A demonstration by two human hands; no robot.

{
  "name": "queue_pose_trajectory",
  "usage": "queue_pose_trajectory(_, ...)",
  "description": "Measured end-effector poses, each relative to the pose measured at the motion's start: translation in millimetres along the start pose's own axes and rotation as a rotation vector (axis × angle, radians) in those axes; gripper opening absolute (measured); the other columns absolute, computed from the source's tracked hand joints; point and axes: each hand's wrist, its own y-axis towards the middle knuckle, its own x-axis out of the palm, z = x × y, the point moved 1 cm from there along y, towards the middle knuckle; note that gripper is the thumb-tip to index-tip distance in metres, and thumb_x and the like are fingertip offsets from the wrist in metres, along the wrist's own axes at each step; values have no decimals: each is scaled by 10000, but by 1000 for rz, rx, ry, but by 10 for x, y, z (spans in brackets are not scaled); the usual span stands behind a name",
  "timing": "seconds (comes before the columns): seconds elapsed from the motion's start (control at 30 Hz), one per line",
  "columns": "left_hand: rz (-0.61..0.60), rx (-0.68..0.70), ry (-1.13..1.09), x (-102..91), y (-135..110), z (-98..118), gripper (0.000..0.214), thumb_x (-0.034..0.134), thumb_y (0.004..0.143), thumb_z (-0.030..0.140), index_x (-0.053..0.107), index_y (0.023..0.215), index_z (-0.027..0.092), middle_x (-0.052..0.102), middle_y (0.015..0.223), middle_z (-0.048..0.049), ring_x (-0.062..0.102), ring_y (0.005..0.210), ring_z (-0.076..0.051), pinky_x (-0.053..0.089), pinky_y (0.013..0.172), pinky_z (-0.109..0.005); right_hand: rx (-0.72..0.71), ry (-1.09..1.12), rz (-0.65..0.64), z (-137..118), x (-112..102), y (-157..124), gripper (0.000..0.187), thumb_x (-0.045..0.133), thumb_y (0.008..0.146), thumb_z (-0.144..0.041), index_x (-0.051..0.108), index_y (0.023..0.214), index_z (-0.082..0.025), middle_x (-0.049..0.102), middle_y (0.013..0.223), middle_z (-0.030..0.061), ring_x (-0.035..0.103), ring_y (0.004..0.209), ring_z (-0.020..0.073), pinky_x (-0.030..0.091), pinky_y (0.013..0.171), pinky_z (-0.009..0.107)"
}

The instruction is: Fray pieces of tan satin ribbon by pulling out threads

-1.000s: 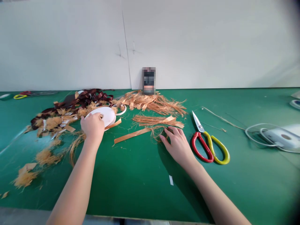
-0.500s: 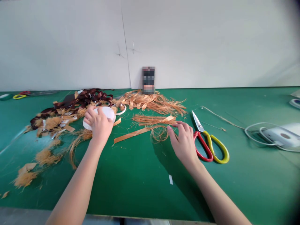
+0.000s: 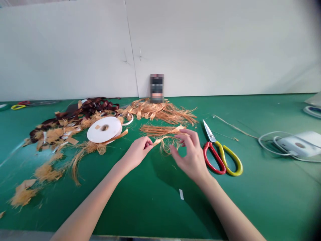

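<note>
My left hand (image 3: 137,153) pinches one end of a short tan ribbon strip (image 3: 160,140) with frayed threads, just above the green table. My right hand (image 3: 190,154) hovers over the strip's other end, fingers curled and partly spread, touching its frayed threads. A white ribbon spool (image 3: 104,129) lies flat to the left, free of both hands, with a tan ribbon tail trailing from it. Red-and-yellow scissors (image 3: 220,154) lie just right of my right hand.
Heaps of frayed tan ribbon (image 3: 160,112) and dark brown ribbon (image 3: 87,107) cover the back left of the green table (image 3: 140,197). A white device with a coiled cord (image 3: 293,145) sits at the right. A second pair of scissors (image 3: 17,105) lies far left.
My left hand has let go of the white spool and moved right to pinch the tan strip. My right hand has lifted off the table over the frayed threads.
</note>
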Motion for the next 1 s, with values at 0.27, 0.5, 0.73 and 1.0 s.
queue_pose_trajectory(0.27,-119,-189,-718,72,-93,204,184,638,758,299,623,872,155,643,813,-16,575,772,-145,406,701,-251,-450,-44,-272,-131,135,-77,378,459,889,-77,510,1254,-161,591,1246,138,606,1023,226,538,821,365)
queue_pose_trajectory(0.5,-150,-208,-676,69,-77,194,150,642,749,261,708,847,168,693,819,-30,591,801,-159,400,711,-259,-344,119,-150,-115,82,-60,202,524,884,-115,649,1038,-151,690,1001,97,646,877,169,549,760,285)
queue_pose_trajectory(0.73,-194,-183,-684,93,-85,216,208,656,735,284,724,890,163,707,899,-61,600,891,-204,419,833,-321,-439,77,-167,-153,60,-40,171,520,857,-104,668,894,-182,703,940,80,617,795,172,524,692,303)
queue_pose_trajectory(1.0,-205,96,-594,36,-143,319,362,611,773,258,642,1133,256,530,1314,-53,446,1240,-268,356,1003,-370,404,842,-224,-132,96,-24,100,668,785,-264,605,818,-194,678,761,18,653,693,153,536,658,276)
